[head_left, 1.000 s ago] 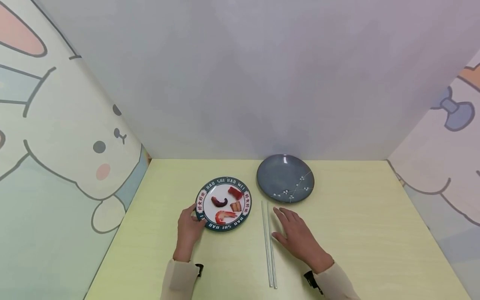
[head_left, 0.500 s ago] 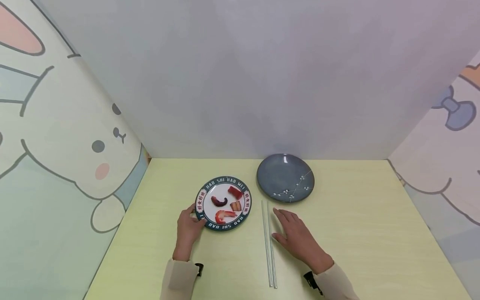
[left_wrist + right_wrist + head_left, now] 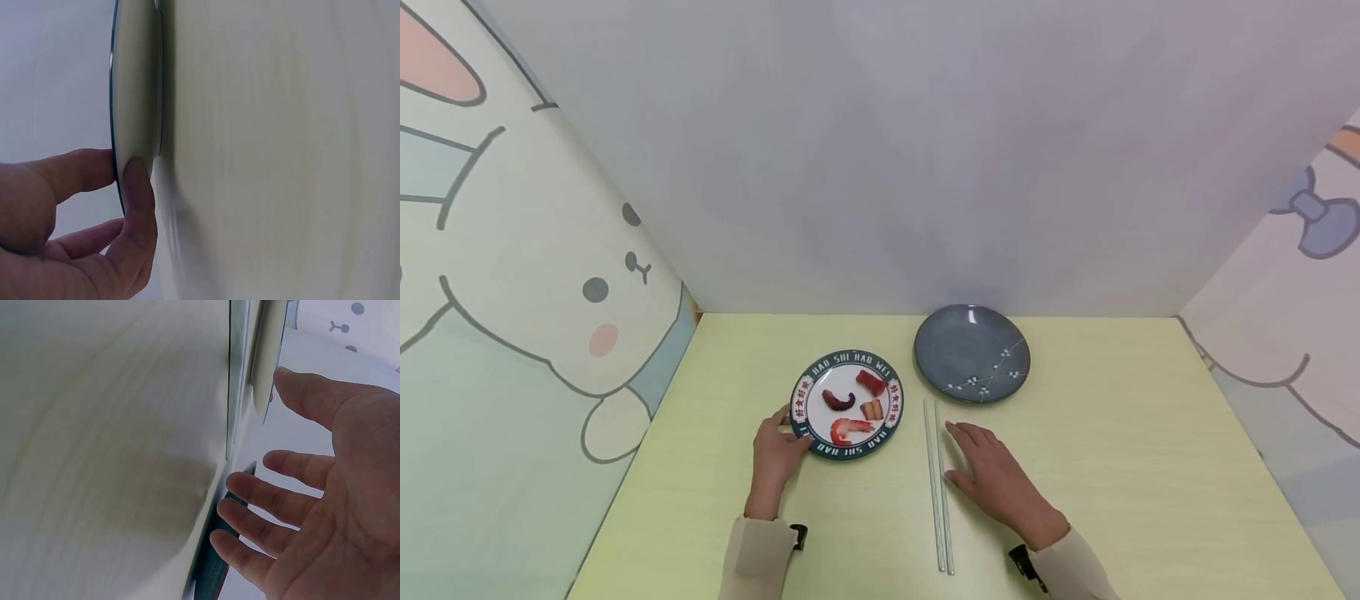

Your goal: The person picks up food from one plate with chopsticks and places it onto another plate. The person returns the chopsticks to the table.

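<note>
My left hand pinches the lower left rim of a round plate with a dark green lettered border. In the left wrist view, thumb and fingers lie on opposite faces of this plate's edge. On it are a shrimp, an octopus tentacle, a striped piece like pork belly and a red chunk. Two pale chopsticks lie side by side on the table. Just right of them is my right hand, fingers spread and loosely extended, holding nothing.
A blue-grey plate with a white blossom pattern stands at the back, beyond the chopsticks. The light yellow table meets a grey wall behind. Side walls carry cartoon rabbit drawings.
The head view has shifted very slightly. Both hands, the plates and the chopsticks stay practically where they were.
</note>
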`<action>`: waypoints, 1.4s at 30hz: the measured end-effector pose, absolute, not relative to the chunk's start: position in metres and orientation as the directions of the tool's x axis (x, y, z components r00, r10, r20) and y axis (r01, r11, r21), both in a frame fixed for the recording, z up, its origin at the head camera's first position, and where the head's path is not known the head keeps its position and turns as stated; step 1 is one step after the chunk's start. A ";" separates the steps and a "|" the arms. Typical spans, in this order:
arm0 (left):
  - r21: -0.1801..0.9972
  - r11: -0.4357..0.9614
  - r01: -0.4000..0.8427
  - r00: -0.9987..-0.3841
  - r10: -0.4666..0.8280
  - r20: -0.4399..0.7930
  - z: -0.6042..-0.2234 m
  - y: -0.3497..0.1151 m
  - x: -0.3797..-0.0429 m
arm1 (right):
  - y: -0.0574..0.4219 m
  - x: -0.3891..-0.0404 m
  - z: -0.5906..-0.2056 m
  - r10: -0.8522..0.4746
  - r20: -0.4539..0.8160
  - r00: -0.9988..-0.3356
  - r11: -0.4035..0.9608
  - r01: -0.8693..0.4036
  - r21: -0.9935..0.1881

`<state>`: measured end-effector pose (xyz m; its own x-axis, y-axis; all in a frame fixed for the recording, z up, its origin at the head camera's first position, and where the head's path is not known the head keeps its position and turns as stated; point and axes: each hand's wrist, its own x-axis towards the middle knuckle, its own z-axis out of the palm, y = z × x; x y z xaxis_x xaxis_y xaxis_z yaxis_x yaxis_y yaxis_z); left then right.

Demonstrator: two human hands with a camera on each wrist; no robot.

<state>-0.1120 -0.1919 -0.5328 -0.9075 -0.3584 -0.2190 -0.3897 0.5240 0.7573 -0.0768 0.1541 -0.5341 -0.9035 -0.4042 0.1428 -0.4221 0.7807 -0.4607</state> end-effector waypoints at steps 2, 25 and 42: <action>0.761 0.522 -0.386 -0.909 -0.356 -0.218 -0.533 -0.192 -0.112 | 0.154 -0.076 -0.534 -0.409 0.141 -0.902 0.781 -0.426 -0.458; 0.801 0.468 -0.373 -0.911 -0.350 -0.219 -0.534 -0.192 -0.112 | 0.149 -0.080 -0.538 -0.592 0.136 -0.794 0.708 -0.593 -0.384; 0.802 0.473 -0.365 -0.913 -0.348 -0.211 -0.532 -0.191 -0.112 | 0.147 -0.102 -0.541 -0.667 0.257 -0.700 0.647 -0.714 -0.267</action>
